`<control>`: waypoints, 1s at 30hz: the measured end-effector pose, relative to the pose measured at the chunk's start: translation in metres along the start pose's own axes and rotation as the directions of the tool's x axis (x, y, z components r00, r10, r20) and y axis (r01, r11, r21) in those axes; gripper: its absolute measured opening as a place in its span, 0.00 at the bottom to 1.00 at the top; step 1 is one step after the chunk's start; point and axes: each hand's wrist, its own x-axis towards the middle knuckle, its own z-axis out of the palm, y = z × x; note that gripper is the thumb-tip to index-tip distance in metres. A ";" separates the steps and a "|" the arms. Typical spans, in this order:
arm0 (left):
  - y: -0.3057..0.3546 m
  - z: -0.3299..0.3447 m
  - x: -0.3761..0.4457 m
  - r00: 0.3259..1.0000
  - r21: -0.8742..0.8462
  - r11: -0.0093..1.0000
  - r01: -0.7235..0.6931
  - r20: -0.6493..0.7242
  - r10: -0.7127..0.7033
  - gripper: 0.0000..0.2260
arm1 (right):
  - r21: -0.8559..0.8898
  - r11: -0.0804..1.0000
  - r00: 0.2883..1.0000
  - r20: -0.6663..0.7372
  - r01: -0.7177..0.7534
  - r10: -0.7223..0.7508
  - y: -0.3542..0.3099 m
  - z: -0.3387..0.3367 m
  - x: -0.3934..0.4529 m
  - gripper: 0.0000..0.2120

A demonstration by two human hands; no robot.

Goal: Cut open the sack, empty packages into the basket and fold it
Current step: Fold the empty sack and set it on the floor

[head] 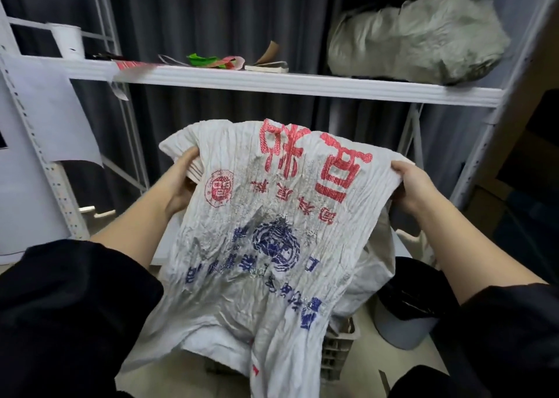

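A crumpled white woven sack [272, 216] with red and blue print hangs in front of me, its printing upside down. My left hand [181, 182] grips its upper left corner and my right hand [414, 185] grips its upper right edge. The sack looks limp and flat, its lower end draping down over a grey slatted basket [338, 355]. Only the basket's right side shows; its inside is hidden by the sack.
A white metal shelf [272, 81] crosses at head height, carrying a bulging grey sack [417, 37], a book, coloured scraps and a white roll [68, 39]. Shelf uprights stand left and right. A grey bin with a black liner [405, 316] sits right of the basket.
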 end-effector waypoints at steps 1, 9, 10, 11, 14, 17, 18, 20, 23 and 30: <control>0.009 -0.001 -0.002 0.998 -0.020 0.999 -0.050 -0.040 0.049 0.24 | -0.032 0.999 1.000 -0.014 0.016 -0.016 -0.001 -0.001 0.005 0.14; 0.113 0.005 -0.024 0.752 0.333 0.860 -0.386 -0.427 0.503 0.07 | -0.188 0.915 0.913 -0.137 0.357 -0.384 -0.070 0.004 0.023 0.12; 0.120 0.010 -0.031 0.715 0.388 0.832 -0.396 -0.439 0.545 0.04 | -0.283 0.866 0.879 -0.126 0.413 -0.461 -0.081 0.007 0.021 0.10; 0.127 0.012 -0.037 0.693 0.431 0.808 -0.401 -0.434 0.575 0.04 | -0.398 0.795 0.842 -0.094 0.457 -0.531 -0.091 0.010 0.016 0.09; 0.142 0.004 -0.053 0.701 0.467 0.782 -0.412 -0.386 0.600 0.07 | -0.486 0.717 0.847 0.103 0.500 -0.521 -0.110 0.003 0.009 0.07; 0.149 -0.022 -0.065 0.751 0.462 0.783 -0.416 -0.311 0.583 0.18 | -0.448 0.744 0.861 0.368 0.496 -0.352 -0.117 -0.033 0.002 0.14; 0.147 -0.025 -0.069 0.761 0.447 0.789 -0.422 -0.299 0.576 0.16 | -0.424 0.766 0.868 0.346 0.484 -0.357 -0.117 -0.040 0.002 0.16; 0.141 -0.018 -0.071 0.744 0.432 0.785 -0.444 -0.311 0.592 0.07 | -0.365 0.813 0.891 0.183 0.454 -0.416 -0.112 -0.037 -0.001 0.15; 0.130 0.024 -0.071 0.795 0.283 0.805 -0.522 -0.182 0.579 0.02 | -0.255 0.887 0.919 0.024 0.386 -0.393 -0.099 -0.013 0.014 0.30; 0.117 0.022 -0.047 0.855 0.761 0.570 -0.310 -0.039 0.517 0.45 | -0.480 0.857 0.968 0.236 0.191 -0.083 -0.063 0.005 -0.006 0.39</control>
